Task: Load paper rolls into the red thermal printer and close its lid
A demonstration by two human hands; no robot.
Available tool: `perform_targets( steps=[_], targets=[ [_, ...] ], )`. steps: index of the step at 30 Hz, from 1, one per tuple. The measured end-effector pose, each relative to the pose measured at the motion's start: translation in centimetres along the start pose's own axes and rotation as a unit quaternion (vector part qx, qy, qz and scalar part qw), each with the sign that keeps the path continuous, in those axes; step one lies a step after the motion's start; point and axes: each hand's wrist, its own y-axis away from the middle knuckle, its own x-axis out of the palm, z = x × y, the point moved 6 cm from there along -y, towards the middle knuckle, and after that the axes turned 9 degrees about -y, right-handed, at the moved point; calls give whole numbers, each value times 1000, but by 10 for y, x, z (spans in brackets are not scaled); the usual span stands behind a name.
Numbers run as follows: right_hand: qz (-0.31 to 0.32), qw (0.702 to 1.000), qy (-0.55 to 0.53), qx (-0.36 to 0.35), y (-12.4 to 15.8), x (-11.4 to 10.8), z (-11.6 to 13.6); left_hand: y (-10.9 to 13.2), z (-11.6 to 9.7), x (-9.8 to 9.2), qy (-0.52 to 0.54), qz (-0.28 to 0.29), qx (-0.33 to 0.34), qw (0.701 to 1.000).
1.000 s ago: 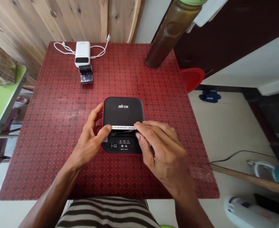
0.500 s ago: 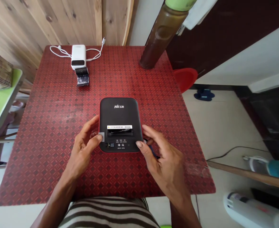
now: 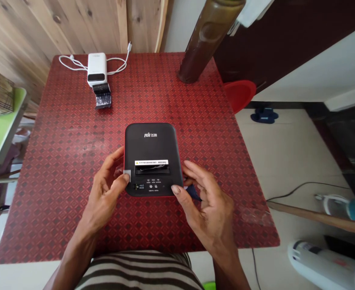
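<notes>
Between my hands is a black receipt printer [image 3: 151, 151] with a red rim, a slot, a white warning strip above it and small buttons near its front. My left hand [image 3: 106, 191] grips its left edge, the thumb on a small translucent tab [image 3: 128, 175] there and the fingers partly hidden behind the side. My right hand [image 3: 209, 205] holds the front right corner, thumb on top and fingers along the right side. Something dark blue [image 3: 193, 192] shows behind those fingers; its kind is unclear.
The printer is over a red patterned table [image 3: 74, 161]. Farther back lie a white power bank-like device [image 3: 97, 66] with a white cable [image 3: 118, 60] and a crumpled black strip [image 3: 103, 98]. A tall brown bottle [image 3: 207, 38] stands at the back right, near a red stool [image 3: 240, 94].
The view has shifted slightly, so the back objects sit a little higher. Both hands keep nearly the same hold on the printer, with small shifts of the right fingers.
</notes>
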Motion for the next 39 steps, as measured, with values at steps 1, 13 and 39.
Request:
perform_targets(
  steps=[1, 13, 39],
  targets=[
    [0, 1000, -1, 0, 0, 0, 0, 0, 0, 0, -2, -3, -2, 1000],
    [2, 1000, -18, 12, 5, 3, -3, -4, 1, 8, 56, -21, -23, 998],
    [410, 813, 403, -93, -108, 105, 64, -3, 6, 4, 75, -5, 9, 997]
  ],
)
